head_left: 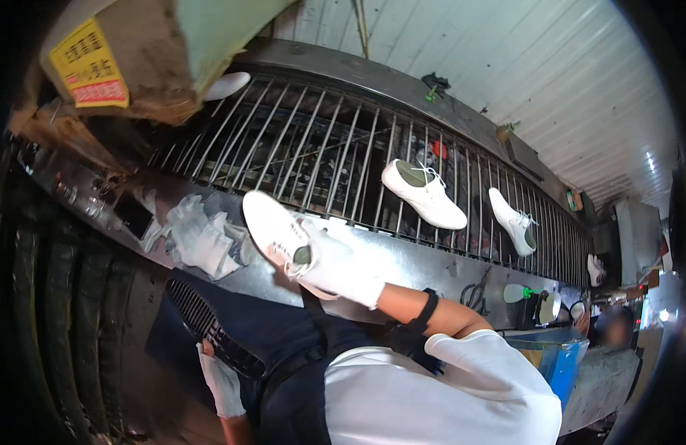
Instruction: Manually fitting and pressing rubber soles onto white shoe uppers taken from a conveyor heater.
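My right hand (332, 263), in a white glove, grips a white lace-up shoe (265, 219) by its opening, over the metal ledge (372, 248). The shoe's toe points to the upper left. Lower left, my left hand (220, 382), gloved with bare fingertips, holds the near end of a long black ribbed object (209, 322) by my dark-clothed lap; its exact kind is unclear and some fingers are hidden behind it. On the bars beyond the ledge lie a second white shoe (428, 200) and, to its right, a third white shoe (515, 224).
A conveyor of metal bars (313, 152) runs across, under a worn housing (146, 59) at the upper left. Crumpled white cloths (206, 237) and a dark flat object (134, 215) lie on the ledge's left; scissors (475, 293) lie right. Another person (613, 326) is at far right.
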A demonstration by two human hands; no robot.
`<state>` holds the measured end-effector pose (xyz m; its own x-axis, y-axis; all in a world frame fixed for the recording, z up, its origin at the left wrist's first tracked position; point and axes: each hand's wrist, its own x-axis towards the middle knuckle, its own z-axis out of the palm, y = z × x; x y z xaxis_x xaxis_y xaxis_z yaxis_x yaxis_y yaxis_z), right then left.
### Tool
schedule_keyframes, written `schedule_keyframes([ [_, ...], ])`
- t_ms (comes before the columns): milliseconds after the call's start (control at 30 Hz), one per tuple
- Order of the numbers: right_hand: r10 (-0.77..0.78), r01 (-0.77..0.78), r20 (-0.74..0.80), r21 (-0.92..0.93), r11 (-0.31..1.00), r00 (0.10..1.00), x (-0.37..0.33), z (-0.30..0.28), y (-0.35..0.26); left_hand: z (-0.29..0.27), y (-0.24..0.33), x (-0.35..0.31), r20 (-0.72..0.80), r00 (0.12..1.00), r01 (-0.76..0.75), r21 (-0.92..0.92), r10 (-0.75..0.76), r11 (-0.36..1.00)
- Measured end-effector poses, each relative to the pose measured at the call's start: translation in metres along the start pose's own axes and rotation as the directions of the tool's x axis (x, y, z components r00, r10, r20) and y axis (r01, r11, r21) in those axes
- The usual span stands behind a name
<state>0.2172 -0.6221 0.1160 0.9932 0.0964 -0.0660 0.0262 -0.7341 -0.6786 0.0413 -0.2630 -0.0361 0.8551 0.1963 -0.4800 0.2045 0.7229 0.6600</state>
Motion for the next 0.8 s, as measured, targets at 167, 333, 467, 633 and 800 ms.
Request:
schedule_keyframes([
  [167, 0.085, -0.107, 0.164, 0.131, 0.986, 0.983, 0.008, 0.009, 0.027, 0.028, 0.0, 0.001, -0.083, 0.992, 0.1, 0.094, -0.092, 0.991],
  [333, -0.046, 0.021, 0.151, 0.168, 0.986, 0.987, 0.04, -0.059, 0.09, 0.044, 0.008, 0.0, -0.05, 0.998, 0.054, 0.225, -0.044, 0.973],
  [467, 0.095, -0.171, -0.204, -0.401, 0.9, 0.974, 0.082, -0.171, 0.157, 0.016, 0.006, -0.005, -0.077, 0.995, 0.084, 0.19, -0.07, 0.978],
  [633, 0.297, -0.393, 0.323, 0.29, 0.873, 0.898, 0.09, -0.211, 0.304, 0.037, 0.0, 0.004, -0.063, 0.998, 0.038, 0.098, -0.032, 0.994],
  [800, 0.343, -0.315, 0.397, -0.135, 0.939, 0.852, 0.107, -0.205, 0.28, 0.061, 0.002, -0.003, -0.103, 0.995, 0.018, -0.016, -0.019, 1.0],
])
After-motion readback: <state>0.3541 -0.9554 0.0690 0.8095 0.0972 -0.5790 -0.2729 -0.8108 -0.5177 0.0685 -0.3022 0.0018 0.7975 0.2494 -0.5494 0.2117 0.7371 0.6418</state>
